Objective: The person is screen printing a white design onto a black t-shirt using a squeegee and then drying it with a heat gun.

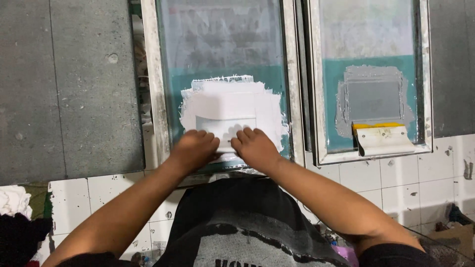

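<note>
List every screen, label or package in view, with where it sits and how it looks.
Left printing screen: under both hands, rectangular pale frame, teal mesh, broad white ink patch.
Right printing screen: beside it on the right, same kind of frame, teal mesh, grey ink patch, a yellow-edged squeegee lying at its near end.
Left hand and right hand: pressing a white squeegee on the left screen.
No packages, labels or signs.

The white ink (pixel 225 101) on the screen looks thick, wet and smooth, and the mesh (pixel 222 44) under it is thin cloth with a dull teal coat. The frame (pixel 151 74) looks like pale metal, all smeared with paint. The table top (pixel 69 89) is grey and rough like stone, and the white tiles (pixel 396 188) are shiny but spotty.
</note>
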